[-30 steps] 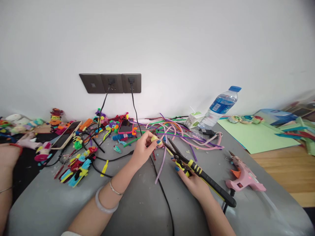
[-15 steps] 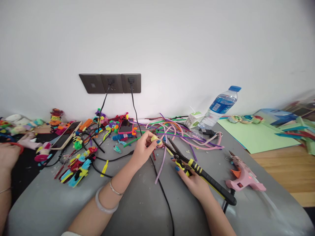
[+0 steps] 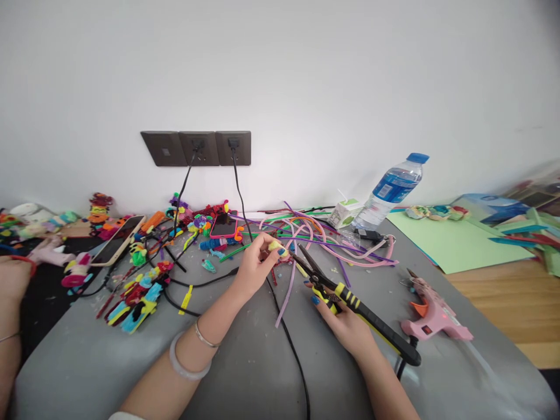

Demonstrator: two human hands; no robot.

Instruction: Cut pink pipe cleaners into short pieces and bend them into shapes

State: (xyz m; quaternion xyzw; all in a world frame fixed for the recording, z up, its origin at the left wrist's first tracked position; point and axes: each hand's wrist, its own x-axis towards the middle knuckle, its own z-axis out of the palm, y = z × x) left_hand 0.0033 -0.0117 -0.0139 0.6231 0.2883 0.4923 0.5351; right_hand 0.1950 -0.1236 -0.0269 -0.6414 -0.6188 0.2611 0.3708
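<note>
- Bare grey table [image 3: 245, 373] lies open in front of me, crossed only by a black cable [image 3: 294, 350] that runs toward my near edge.
- To my right, a pink glue gun [image 3: 431, 318] lies near the table's edge, with a green paper sheet [image 3: 455, 242] beyond it; a water bottle [image 3: 389, 189] stands by the wall.
- To my left the surface is crowded: a heap of coloured craft pieces [image 3: 135, 291] and a phone [image 3: 118, 239], with another person's arm [image 3: 11, 291] at the far left edge.
- A tangle of coloured strands [image 3: 315, 233] lies between my hands and the wall.
- My left hand [image 3: 254, 265] is closed in a pinch — thumb and fingertips clamped on a small yellow piece [image 3: 276, 248], raised a little off the table.
- My right hand [image 3: 345, 326] is wrapped around the yellow-and-black handles of the cutters [image 3: 350, 298]; their blades stand apart, tips just beside the yellow piece.
- A pink strand [image 3: 287, 291] hangs from the piece down onto the table between my hands.
</note>
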